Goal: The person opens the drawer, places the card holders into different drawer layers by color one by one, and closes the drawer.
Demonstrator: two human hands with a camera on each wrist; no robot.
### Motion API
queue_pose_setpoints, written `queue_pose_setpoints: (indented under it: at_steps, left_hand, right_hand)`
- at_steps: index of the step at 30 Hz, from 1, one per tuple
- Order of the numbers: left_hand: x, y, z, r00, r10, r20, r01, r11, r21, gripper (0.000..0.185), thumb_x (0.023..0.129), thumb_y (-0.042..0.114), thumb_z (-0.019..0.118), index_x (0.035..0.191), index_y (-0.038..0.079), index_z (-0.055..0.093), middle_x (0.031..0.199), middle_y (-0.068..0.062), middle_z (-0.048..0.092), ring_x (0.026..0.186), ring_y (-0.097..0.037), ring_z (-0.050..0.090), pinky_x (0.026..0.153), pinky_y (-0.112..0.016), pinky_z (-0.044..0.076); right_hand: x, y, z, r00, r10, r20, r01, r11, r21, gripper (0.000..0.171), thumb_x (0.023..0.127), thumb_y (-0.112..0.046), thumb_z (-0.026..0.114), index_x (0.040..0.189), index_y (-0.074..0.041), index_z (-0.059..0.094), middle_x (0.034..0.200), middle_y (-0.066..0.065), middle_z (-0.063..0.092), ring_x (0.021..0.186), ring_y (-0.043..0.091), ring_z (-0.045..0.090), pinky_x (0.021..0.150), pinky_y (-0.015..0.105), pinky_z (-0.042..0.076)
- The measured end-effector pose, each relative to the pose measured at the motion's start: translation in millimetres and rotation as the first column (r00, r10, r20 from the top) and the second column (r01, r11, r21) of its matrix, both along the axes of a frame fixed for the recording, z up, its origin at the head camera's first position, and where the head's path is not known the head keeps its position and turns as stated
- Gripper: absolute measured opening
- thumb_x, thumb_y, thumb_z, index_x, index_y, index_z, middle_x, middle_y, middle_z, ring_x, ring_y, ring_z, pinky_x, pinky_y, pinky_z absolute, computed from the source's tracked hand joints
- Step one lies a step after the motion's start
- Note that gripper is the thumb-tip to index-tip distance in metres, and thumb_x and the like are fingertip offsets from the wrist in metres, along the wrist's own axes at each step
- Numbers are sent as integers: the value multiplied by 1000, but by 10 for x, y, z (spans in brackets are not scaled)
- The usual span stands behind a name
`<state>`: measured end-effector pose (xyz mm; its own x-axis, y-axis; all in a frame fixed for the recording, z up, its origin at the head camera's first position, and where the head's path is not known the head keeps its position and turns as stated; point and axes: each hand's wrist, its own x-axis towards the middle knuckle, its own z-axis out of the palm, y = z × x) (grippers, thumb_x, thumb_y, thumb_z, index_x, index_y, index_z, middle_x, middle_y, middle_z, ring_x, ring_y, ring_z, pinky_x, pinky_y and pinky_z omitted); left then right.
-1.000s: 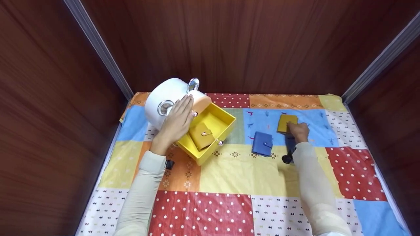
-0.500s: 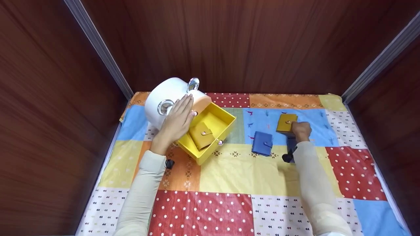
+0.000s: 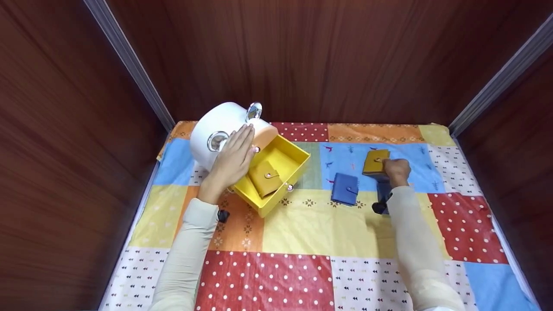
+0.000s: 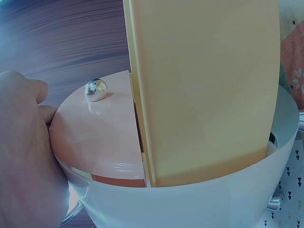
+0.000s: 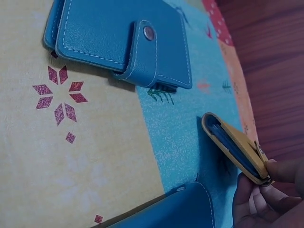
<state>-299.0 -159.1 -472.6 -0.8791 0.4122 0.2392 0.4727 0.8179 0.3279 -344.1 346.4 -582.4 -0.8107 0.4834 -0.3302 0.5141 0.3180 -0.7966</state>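
My right hand (image 3: 396, 170) pinches the right edge of a mustard-yellow snap wallet (image 3: 375, 160). In the right wrist view that wallet (image 5: 235, 147) is tilted over the cloth, thumb on one side and fingers on the other. Straight-fingered, my left hand (image 3: 233, 160) rests on a rounded white drawer case (image 3: 205, 123). Its yellow drawer (image 3: 289, 151) is pulled out and holds another mustard wallet (image 3: 262, 179). One blue snap wallet (image 3: 344, 188) lies left of my right hand. A second blue wallet (image 3: 382, 190) is partly hidden under the right wrist.
A peach drawer (image 4: 97, 128) with a silver knob (image 4: 96, 90) sits beside the yellow one in the case. Patchwork cloth (image 3: 298, 233) covers the table. Brown wood-grain panels (image 3: 285, 60) enclose the back and sides.
My right fingers have shifted from over the mustard wallet to its right edge, uncovering its snap. The wallet has moved slightly left. My left hand has stayed in place.
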Motion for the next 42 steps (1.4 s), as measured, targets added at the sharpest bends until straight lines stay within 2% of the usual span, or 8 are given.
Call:
queue_pose_setpoints:
  at_steps: [4,8,12,21,27,32,38,42]
  left_hand:
    - [-1,-3,-1,1000,-2,1,2,1000,2,60,117,31,33,170,6,19,179,-10,18,168,-28,14,139,-43,5]
    - [3,-10,0,1000,-1,-1,1,1000,2,60,117,30,34,170,5,20,179,-11,20,168,-28,14,139,-43,5]
    - [3,-11,7,1000,-3,-2,3,1000,3,60,117,31,33,170,4,20,179,-11,20,168,-28,14,139,-43,5]
    - [-4,-14,16,1000,-5,10,5,1000,-5,61,117,32,33,170,5,18,179,-11,17,168,-28,13,139,-43,4]
    - [-2,-17,10,1000,-2,5,2,1000,-10,61,117,31,33,170,5,18,179,-10,16,168,-27,12,139,-43,4]
    - [3,-7,11,1000,-4,7,4,1000,-15,61,117,30,32,170,5,17,180,-9,16,168,-27,12,139,-43,4]
    - [6,5,15,1000,-8,0,8,1000,5,60,116,29,35,170,5,20,179,-10,19,168,-27,14,139,-42,5]
    - [5,6,13,1000,-5,3,5,1000,2,61,117,30,34,170,6,19,179,-9,18,168,-27,13,139,-42,4]
  right_hand:
    - [-2,2,25,1000,1,4,-1,1000,-6,55,109,-28,49,152,6,52,149,28,60,130,36,65,102,40,61]
    - [-8,7,72,1000,8,4,-8,1000,23,54,108,-29,51,149,6,55,146,24,61,119,29,65,95,35,60]
    - [-24,8,103,1000,21,-17,-21,1000,15,53,108,-29,52,147,6,58,141,22,61,111,25,64,104,40,58]
    - [-63,10,142,999,16,-32,-17,999,-39,53,110,-27,49,151,5,53,150,24,58,128,31,63,115,45,54]
    - [-54,-6,203,999,26,-33,-27,998,-54,53,111,-27,48,152,6,52,150,24,58,128,30,63,116,45,54]
    - [-52,-24,229,999,17,-34,-19,998,-56,51,111,-28,49,149,4,54,146,20,60,118,23,65,111,41,57]
    - [-59,-27,258,998,10,-61,-14,998,-61,49,109,-26,52,149,3,56,132,12,62,99,12,63,104,36,59]
    - [-29,-51,298,996,12,-91,-19,997,-81,45,109,-24,52,146,2,57,130,11,62,99,12,63,87,26,61]
